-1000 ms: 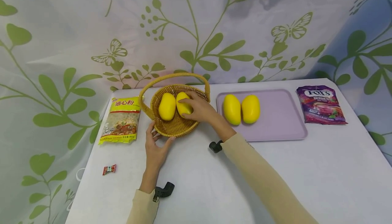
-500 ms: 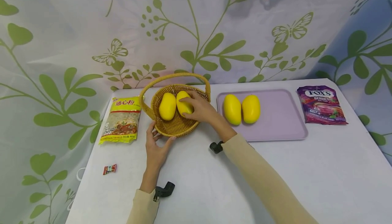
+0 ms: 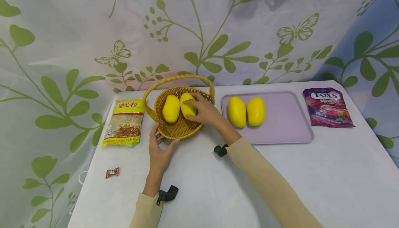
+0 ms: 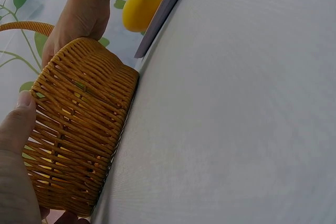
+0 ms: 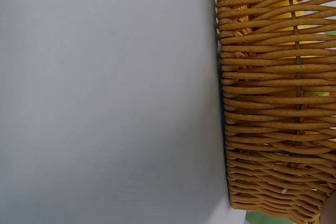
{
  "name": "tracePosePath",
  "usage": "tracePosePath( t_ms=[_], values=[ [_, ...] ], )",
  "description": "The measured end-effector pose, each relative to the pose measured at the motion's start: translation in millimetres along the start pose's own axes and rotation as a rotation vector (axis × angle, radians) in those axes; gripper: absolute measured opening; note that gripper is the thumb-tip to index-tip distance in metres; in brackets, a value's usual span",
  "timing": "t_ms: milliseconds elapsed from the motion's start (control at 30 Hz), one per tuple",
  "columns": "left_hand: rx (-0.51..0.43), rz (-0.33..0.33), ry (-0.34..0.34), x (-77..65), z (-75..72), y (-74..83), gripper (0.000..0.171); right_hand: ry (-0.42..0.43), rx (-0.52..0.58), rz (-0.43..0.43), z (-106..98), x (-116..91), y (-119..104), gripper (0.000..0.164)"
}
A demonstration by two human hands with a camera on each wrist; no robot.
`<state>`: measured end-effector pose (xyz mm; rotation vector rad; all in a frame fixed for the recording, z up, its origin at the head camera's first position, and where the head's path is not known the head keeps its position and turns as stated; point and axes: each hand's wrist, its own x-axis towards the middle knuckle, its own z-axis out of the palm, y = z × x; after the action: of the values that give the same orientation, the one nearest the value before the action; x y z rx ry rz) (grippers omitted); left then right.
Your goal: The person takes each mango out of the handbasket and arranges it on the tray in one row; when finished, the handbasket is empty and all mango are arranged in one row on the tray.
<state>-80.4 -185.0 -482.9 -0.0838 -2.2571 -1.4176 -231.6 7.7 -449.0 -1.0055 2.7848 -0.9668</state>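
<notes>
A wicker basket [image 3: 180,130] with an arched handle stands at the back of the table, with two yellow mangoes inside. My right hand [image 3: 204,110] reaches over its right side and grips the right-hand mango [image 3: 187,105], thumb and fingers on either side. Beside that one lies the other mango [image 3: 171,109]. My left hand [image 3: 159,154] holds the basket's near left side; in the left wrist view its thumb [image 4: 20,116] presses near the rim and fingertips show low on the weave. The right wrist view shows mostly the basket's woven wall [image 5: 278,93].
Right of the basket, a lilac tray [image 3: 286,117] bears two more mangoes [image 3: 237,112]. A purple candy bag [image 3: 327,107] lies at the far right. On the left are a yellow pasta bag [image 3: 124,122] and a small wrapped candy [image 3: 112,172]. A patterned curtain [image 3: 199,30] hangs behind.
Almost nothing differs: both hands keep their places on the basket and the mango, and the whole head view has shifted only very slightly.
</notes>
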Motion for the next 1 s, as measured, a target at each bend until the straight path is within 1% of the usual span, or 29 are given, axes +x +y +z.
tracePosePath(
  t_ms=[267,400,567,833,1000],
  values=[
    [-0.002,-0.009,-0.006,0.8,-0.4,1.5,0.086,0.004,-0.015,0.006,-0.9,0.8,0.6,0.054],
    [0.003,-0.002,-0.009,1.1,-0.2,1.8,0.086,0.022,-0.012,-0.007,0.1,0.7,2.2,0.054],
    [0.008,0.010,-0.002,1.0,-0.4,1.6,0.085,0.068,-0.002,-0.052,1.8,0.7,4.7,0.053],
    [0.012,0.021,0.001,0.1,-0.9,2.2,0.084,0.095,0.008,-0.094,0.6,-1.5,3.8,0.053],
    [0.000,0.019,0.001,-0.7,-0.9,3.8,0.084,0.148,0.011,-0.165,-0.2,-5.6,1.8,0.052]
  ],
)
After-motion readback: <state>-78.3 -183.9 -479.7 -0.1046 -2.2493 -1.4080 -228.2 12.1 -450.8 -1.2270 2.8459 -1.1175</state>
